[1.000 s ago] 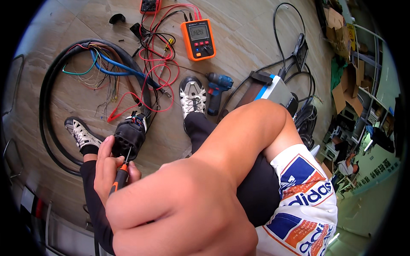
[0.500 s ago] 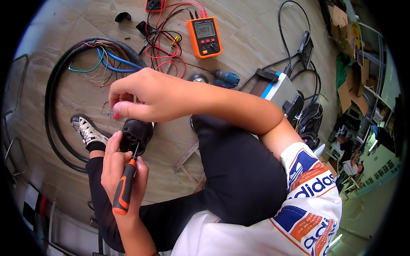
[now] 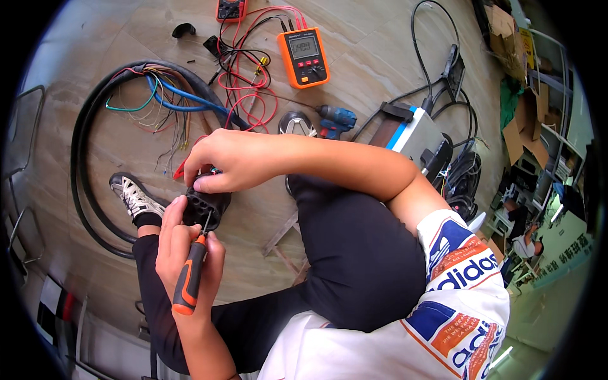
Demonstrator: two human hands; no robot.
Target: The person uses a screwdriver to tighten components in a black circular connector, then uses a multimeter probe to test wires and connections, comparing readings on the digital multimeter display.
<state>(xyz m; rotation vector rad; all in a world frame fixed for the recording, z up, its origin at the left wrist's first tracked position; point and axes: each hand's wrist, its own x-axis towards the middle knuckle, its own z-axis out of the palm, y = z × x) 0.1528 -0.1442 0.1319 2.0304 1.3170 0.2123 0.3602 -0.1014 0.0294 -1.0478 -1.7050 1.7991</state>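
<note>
Soft light brightens the floor (image 3: 373, 57) while fisheye edges bend.

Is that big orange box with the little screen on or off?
On: the orange and dark-grey rectangular plastic meter has dark digits showing on its grey screen.

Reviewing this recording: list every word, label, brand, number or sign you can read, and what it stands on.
Located and described, not copied out:
White shirt: large blue lettering, smaller print on orange.
Orange meter: screen digits; its other print is too small.
Wall: dark characters, blurred.
Yellow sign: too small to read.
Screwdriver, black connector: no legible text.
</note>
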